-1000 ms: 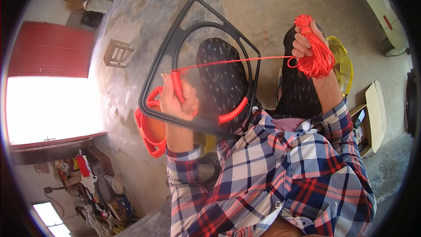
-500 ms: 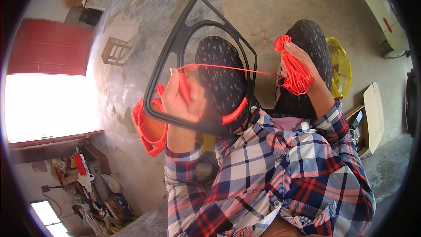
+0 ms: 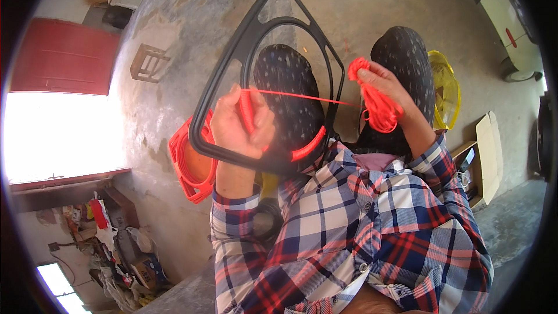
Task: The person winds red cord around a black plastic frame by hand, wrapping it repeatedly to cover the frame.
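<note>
Left hand [image 3: 231, 127] grips the black frame [image 3: 238, 51] at its red wrapping [image 3: 247, 110]; right of the frame, the right hand [image 3: 388, 85] clutches a red cord bundle [image 3: 382, 109], strand [image 3: 296, 96] stretched between (steady tension should keep turns snug).

On the head of that person [image 3: 337, 221], a fisheye camera faces down, near left hand [image 3: 229, 126] and right hand [image 3: 386, 84], toward the floor [image 3: 337, 6].
</note>
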### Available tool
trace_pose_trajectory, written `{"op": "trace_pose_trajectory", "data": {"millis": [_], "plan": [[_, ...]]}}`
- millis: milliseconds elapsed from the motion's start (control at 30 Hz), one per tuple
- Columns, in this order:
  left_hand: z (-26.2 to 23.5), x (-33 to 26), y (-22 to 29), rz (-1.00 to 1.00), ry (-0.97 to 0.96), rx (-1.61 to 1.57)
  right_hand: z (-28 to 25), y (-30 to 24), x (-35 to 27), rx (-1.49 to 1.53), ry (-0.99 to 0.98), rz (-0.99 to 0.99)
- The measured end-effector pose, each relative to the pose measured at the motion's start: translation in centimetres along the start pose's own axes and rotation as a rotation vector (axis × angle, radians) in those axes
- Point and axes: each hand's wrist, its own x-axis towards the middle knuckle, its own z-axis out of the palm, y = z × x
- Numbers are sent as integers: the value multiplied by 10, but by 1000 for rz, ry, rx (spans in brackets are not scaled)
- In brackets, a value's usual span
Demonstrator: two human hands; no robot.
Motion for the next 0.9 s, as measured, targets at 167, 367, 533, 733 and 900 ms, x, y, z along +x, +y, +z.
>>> {"op": "trace_pose_trajectory", "data": {"millis": [167,367,533,733,900], "plan": [[4,-1,-4,-41,-58,108,31,25,8,-719,-4,-172],[44,-16,-33,255,-88,212,72,3,28,-512,-46,-192],[54,-22,-45,51,-238,-126,120,-72,13,363,-393,-35],[67,-24,-48,-14,-290,7,114,-90,24,-140,-1118,-533],[40,-6,-48,-7,-267,-348,95,-62,18,-53,-376,-199]]}}
